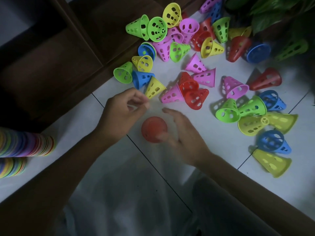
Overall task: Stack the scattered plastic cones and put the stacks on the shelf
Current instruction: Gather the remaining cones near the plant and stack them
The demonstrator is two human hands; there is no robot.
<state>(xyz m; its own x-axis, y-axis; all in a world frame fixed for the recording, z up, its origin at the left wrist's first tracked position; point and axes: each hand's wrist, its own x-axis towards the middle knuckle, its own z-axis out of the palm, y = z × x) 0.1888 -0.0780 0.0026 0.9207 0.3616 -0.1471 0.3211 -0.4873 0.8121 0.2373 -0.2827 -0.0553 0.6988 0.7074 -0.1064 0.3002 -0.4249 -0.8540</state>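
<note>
- While dozens of loose cones litter the tiled floor, well short of done.
- Two long stacks lying beside the shelf.
- Left hand grip curled, seemingly empty; right hand released beside red cone.

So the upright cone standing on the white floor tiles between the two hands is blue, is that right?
Not quite: the upright plastic cone between the left hand and the right hand is red, not blue. It does stand on the white floor tiles, as the head view shows.
</note>
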